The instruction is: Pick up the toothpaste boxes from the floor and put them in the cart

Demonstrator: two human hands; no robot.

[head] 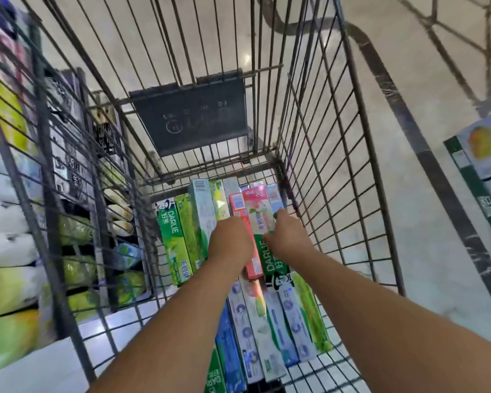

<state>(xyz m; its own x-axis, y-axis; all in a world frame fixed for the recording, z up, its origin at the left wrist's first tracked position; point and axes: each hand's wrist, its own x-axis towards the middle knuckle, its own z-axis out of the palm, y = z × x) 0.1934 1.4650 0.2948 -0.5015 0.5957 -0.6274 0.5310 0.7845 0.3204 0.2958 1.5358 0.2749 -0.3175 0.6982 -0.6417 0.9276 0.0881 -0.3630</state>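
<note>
toothpaste boxes (247, 236) | we're placing them in cart (338, 177), far end | left hand (230, 242), right hand (288, 236) both closed on boxes | next: release, withdraw

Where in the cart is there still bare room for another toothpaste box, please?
Bare cart floor shows at near left, between the left wall and the green Darlie boxes. The far right end is crowded: stacked boxes, both hands there.

Around me, a pale glossy stone floor (394, 211) catches a soft glare of overhead light (247, 58). Store shelves (17, 194) packed with green, white and blue goods line my left, and stacked printed cartons (482, 148) stand at my right.
</note>
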